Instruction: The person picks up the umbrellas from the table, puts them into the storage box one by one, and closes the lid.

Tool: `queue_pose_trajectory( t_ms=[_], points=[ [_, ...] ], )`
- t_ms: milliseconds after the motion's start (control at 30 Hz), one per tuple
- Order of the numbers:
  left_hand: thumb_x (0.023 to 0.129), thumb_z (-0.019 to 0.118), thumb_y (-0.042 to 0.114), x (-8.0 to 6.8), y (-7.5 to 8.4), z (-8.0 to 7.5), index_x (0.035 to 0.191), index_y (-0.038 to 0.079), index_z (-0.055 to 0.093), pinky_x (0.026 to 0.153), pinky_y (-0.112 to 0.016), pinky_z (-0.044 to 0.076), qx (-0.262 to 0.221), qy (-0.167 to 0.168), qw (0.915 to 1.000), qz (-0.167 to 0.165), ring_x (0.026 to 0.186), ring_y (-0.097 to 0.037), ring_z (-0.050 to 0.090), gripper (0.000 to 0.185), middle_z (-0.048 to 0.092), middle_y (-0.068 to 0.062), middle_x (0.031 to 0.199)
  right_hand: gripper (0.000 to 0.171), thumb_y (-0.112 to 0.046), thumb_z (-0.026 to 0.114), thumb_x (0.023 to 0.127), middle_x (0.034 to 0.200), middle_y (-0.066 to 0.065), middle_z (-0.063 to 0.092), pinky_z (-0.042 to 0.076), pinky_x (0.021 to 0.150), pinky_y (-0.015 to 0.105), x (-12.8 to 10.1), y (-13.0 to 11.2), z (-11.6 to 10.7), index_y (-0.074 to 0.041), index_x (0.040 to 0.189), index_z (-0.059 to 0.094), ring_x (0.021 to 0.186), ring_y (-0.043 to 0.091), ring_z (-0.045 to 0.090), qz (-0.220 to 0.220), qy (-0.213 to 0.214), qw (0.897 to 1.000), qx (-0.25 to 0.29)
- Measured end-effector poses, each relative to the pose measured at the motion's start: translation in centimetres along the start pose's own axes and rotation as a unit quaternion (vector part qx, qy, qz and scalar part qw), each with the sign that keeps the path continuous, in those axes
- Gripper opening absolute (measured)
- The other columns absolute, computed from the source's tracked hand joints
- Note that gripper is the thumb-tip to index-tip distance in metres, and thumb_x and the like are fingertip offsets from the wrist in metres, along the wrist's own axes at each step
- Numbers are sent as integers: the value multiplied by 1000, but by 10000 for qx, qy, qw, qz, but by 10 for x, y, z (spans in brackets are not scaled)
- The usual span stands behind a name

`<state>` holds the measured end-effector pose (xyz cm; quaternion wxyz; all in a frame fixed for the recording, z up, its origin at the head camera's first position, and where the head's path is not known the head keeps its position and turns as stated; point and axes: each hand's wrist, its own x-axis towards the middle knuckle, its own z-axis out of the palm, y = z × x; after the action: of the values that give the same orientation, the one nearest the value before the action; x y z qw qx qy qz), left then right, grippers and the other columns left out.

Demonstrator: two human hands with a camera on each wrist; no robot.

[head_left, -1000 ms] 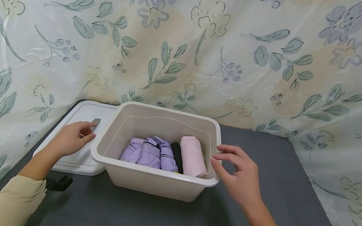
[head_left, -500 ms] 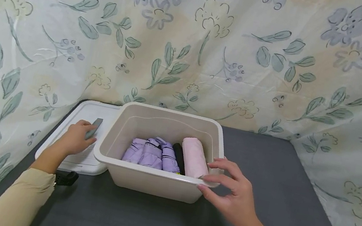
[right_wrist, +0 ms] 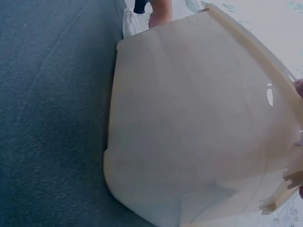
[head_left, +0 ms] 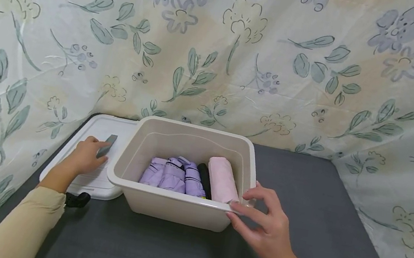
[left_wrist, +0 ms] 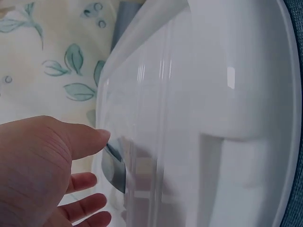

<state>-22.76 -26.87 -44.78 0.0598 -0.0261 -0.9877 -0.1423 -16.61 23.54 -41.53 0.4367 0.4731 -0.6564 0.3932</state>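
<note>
A beige plastic bin stands open on the grey table. Inside lie folded purple umbrellas, a black one and a pink one. My right hand holds the bin's front right corner, fingers over the rim and thumb against the outer wall; the right wrist view shows the bin's wall close up. Left of the bin lies its white lid. My left hand rests on the lid and pinches its grey handle, thumb on one side and fingers on the other.
The dark grey tabletop stretches to the right of and in front of the bin. A floral cloth backdrop closes in the back and both sides. The lid lies against the left cloth wall.
My right hand slid from the bin's right rim down to its front right corner. My left hand moved forward over the lid onto the grey handle.
</note>
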Motion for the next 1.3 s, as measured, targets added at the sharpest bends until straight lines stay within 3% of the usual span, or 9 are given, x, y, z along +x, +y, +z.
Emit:
queue_pose_trajectory(
  t_ms=[300, 667, 1300],
  points=[
    [94, 66, 12, 5, 0, 4, 138, -13, 54, 85, -63, 47, -103, 23, 9998, -147, 101, -53, 55, 51, 51, -40, 117, 21, -22, 77, 93, 92, 23, 62, 44, 116, 37, 1, -4, 2, -3, 90, 81, 98, 34, 59, -475, 362, 9981, -151],
    [91, 64, 8, 10, 4, 5, 132, -18, 54, 95, -63, 48, -57, 169, 9989, -432, 108, -53, 57, 50, 56, -42, 118, 21, -19, 77, 93, 89, 26, 61, 47, 113, 37, -4, -6, 7, 0, 86, 81, 96, 35, 60, -514, 668, 9962, -233],
    [88, 62, 5, 28, -2, 14, 129, -15, 59, 98, -62, 48, 403, 102, 9969, -661, 114, -54, 56, 46, 60, -39, 119, 22, -21, 79, 91, 85, 23, 59, 48, 111, 38, -14, -2, 12, 0, 84, 81, 93, 35, 60, -514, 936, 9939, -291]
  ],
)
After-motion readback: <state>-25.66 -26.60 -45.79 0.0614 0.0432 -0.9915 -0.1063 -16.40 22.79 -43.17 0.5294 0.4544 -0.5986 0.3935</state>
